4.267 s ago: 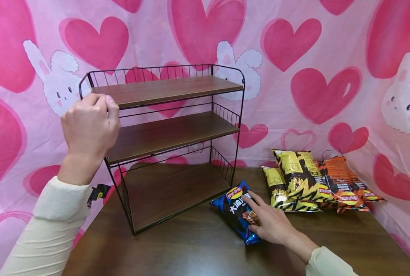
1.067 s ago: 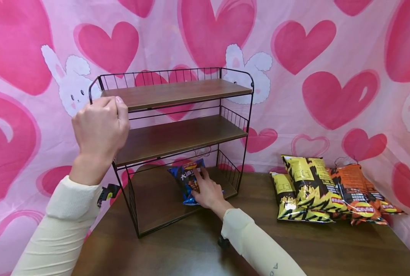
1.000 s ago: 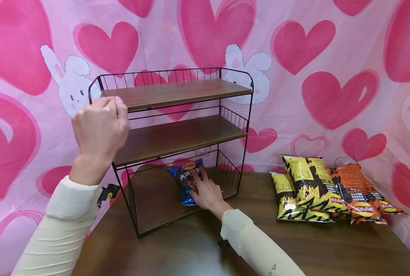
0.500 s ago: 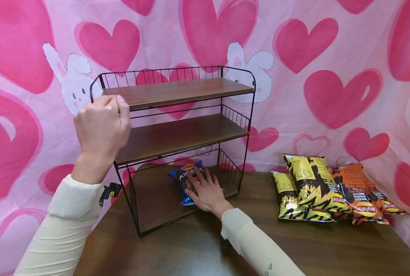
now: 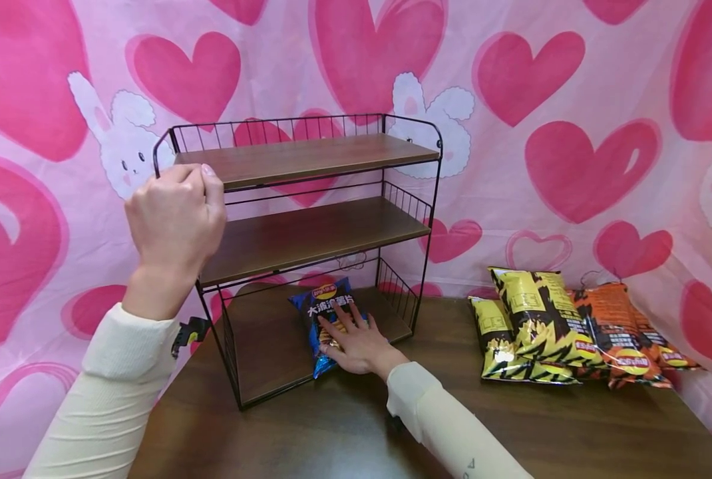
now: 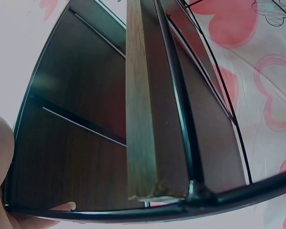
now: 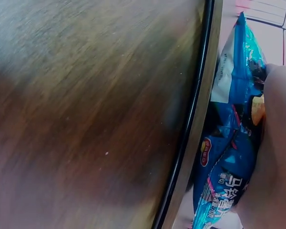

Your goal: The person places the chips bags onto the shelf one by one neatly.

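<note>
My left hand (image 5: 176, 216) grips the upper left side of a three-tier shelf rack (image 5: 320, 229). In the left wrist view its fingers (image 6: 0, 152) curl at the black metal frame (image 6: 183, 114). A blue bag of potato chips (image 5: 323, 306) lies on the rack's bottom shelf, its lower end at the front edge. My right hand (image 5: 358, 342) rests on the bag's right part with fingers spread and straight, hiding some of the print. The right wrist view shows the chip bag (image 7: 229, 143) side-on, just inside the shelf edge (image 7: 188, 124), with part of my hand (image 7: 279, 157) against it.
On the table (image 5: 452, 399) to the right of the rack lie several more chip bags: yellow ones (image 5: 526, 313) and orange ones (image 5: 613, 326), partly overlapping. A pink heart-print cloth (image 5: 547, 60) hangs behind the rack and along the right side.
The blue chip bag has gone from the table onto the bottom shelf. Over the last half second it slid slightly toward the front edge. My right fingers have spread; my left hand keeps its grip.
</note>
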The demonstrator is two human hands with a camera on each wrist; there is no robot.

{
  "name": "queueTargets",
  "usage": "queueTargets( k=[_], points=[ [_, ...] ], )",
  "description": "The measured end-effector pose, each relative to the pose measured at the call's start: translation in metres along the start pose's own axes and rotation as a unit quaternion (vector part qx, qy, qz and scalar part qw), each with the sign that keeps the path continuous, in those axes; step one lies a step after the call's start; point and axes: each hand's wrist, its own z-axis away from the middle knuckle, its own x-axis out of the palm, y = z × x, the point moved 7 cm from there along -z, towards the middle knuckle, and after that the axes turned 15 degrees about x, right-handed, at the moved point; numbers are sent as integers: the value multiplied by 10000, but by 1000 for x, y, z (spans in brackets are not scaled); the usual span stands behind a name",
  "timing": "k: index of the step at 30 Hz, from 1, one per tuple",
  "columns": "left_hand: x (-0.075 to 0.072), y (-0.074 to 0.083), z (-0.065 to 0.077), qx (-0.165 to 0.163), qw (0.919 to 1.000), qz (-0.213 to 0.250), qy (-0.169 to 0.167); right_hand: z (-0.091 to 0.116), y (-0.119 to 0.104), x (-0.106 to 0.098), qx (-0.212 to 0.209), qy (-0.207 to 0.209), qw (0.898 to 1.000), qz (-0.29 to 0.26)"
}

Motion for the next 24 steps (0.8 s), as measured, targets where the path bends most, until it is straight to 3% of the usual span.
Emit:
queueTargets(
  k=[9,24],
  points=[
    [3,4,-1,43,9999,76,-112,-7,-9,7,124,-303,9994,-108],
    [1,-1,-1,92,9999,51,-87,-15,0,3,134,-164,9997,90]
  ],
)
